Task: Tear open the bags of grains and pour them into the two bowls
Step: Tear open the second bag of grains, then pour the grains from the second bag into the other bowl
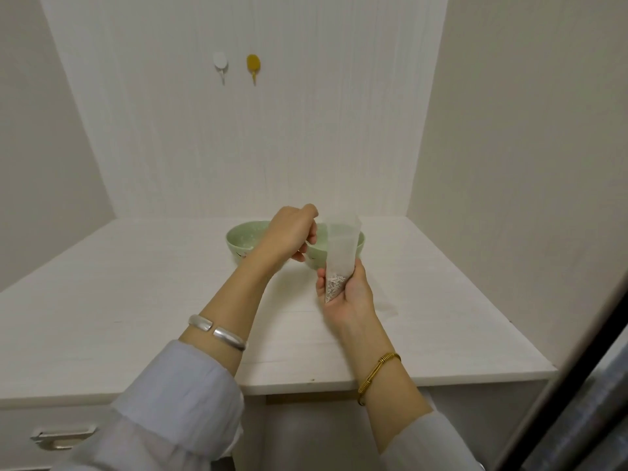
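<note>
- A person stands at a white table (136, 300) in a white-walled alcove, both hands raised over its far half; one bag of grains is in play and it is the only bag in sight.
- The right hand (350, 294) grasps one translucent bag (339, 253) by its lower end, fingers wrapped around the part where a small heap of pale grains (334, 285) has settled; the bag stands nearly upright, mouth uppermost.
- The left hand (292, 232) is curled into a loose fist just left of the bag's top edge; whether its fingertips pinch the bag's rim cannot be told, as the back of the hand hides them.
- Two pale green bowls sit side by side on the table behind the hands, touching or nearly so: the left bowl (241, 237) is partly covered by the left hand, the right bowl (358, 244) is seen largely through and around the bag.
- The bag is held in the air in front of the right bowl, not resting on the table.
- Two bracelets are worn, one per wrist: a silver cuff (217, 331) on the left, a gold coiled bangle (377, 372) on the right.
- Two wall hooks hang on the back wall, one white hook (221, 64) and one yellow hook (254, 66).
- One drawer handle (63, 435) shows at lower left, below the table edge.
</note>
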{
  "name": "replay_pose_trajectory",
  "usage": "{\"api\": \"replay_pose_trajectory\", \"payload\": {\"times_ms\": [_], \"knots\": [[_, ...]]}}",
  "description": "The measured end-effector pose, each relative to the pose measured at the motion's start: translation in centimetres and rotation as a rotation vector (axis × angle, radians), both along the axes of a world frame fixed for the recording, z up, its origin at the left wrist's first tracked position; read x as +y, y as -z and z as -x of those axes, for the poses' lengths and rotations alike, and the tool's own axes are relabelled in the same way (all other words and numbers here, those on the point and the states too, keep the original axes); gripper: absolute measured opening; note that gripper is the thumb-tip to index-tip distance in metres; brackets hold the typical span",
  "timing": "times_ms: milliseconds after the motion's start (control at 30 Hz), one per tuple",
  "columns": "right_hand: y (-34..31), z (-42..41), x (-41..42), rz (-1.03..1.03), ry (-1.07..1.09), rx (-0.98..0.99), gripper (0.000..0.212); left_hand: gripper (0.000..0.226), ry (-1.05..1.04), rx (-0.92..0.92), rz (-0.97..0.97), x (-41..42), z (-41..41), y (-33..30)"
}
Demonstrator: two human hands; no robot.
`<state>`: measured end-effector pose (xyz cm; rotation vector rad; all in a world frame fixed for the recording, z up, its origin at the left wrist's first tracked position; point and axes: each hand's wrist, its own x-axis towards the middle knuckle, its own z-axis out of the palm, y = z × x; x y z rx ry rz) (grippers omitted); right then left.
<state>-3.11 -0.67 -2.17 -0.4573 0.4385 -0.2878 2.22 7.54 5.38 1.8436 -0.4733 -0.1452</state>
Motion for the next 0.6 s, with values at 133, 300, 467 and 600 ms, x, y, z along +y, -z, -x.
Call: {"api": "replay_pose_trajectory", "payload": {"times_ms": [133, 300, 467, 600], "knots": [[0.0, 0.1, -0.3, 0.005, 0.016, -0.020, 0.027, 0.017, -0.087, 0.141, -0.015, -1.2, -0.9, 2.4], [-0.2, 0.3, -0.5, -0.002, 0.012, -0.040, 0.027, 0.022, -0.063, 0.384, 0.033, -3.6, -1.9, 4.9], [-0.3, 0.4, -1.0, -0.024, 0.032, -0.047, 0.025, 0.048, -0.157, 0.480, 0.125, -5.1, -3.2, 6.5], [-0.6, 0.4, -1.4, -0.002, 0.049, -0.057, 0.026, 0.051, -0.154, 0.551, 0.304, -5.6, -3.5, 7.0]]}}
